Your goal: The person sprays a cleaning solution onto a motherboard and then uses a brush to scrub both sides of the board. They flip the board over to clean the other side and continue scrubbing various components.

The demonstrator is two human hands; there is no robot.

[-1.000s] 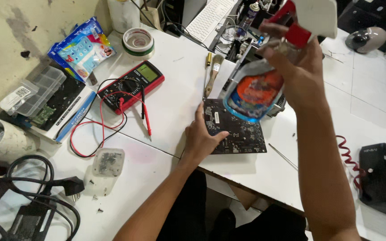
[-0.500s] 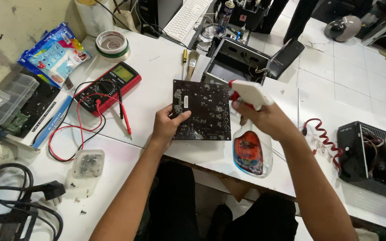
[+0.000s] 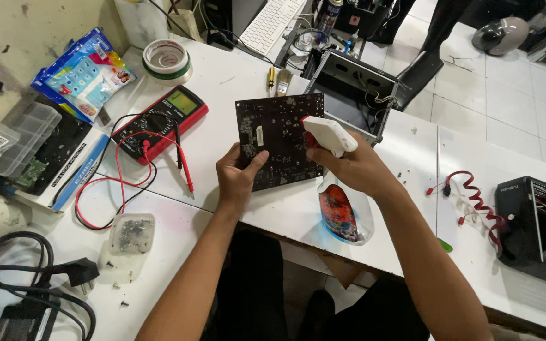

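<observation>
My left hand point(image 3: 238, 178) grips the lower left edge of a black circuit board point(image 3: 280, 137) and holds it tilted up off the white table point(image 3: 222, 82). My right hand point(image 3: 356, 169) is closed around the neck of a clear spray bottle point(image 3: 345, 215) with a red label and a white trigger head point(image 3: 328, 134). The nozzle points at the board's right side, very close to it.
A red multimeter point(image 3: 162, 123) with red and black leads lies left of the board. A tape roll point(image 3: 167, 59), a keyboard point(image 3: 272, 24), an open metal case point(image 3: 352, 95), a small clear screw box point(image 3: 131, 232), a coiled red cable point(image 3: 475, 196) and a black box point(image 3: 535, 227) surround it.
The spray bottle came down from high at the back to the board's right side. My left hand lifted the board from flat on the table to tilted.
</observation>
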